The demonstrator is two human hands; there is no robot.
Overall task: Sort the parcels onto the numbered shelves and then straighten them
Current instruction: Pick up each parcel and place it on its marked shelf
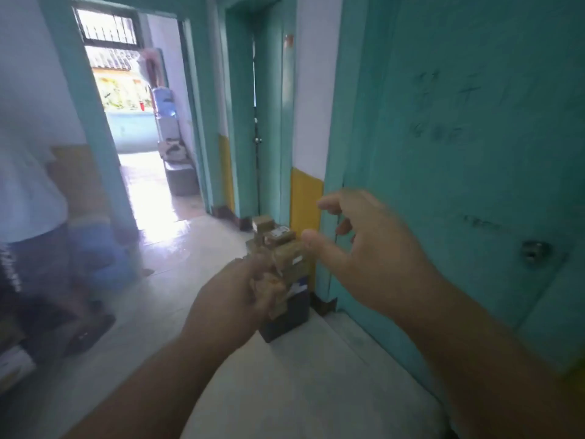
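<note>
Parcels [278, 245], small brown boxes, stand stacked on the floor [196, 248] beside a teal door [459, 153]; the left hand [234, 296] grips one, the right hand [373, 248] hovers spread wide.

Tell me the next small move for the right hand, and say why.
Probably bring the right hand onto the top brown parcel of the stack. It hovers open beside it, thumb nearly touching, while the left hand grips the stack lower down. No shelves are in view yet.
</note>
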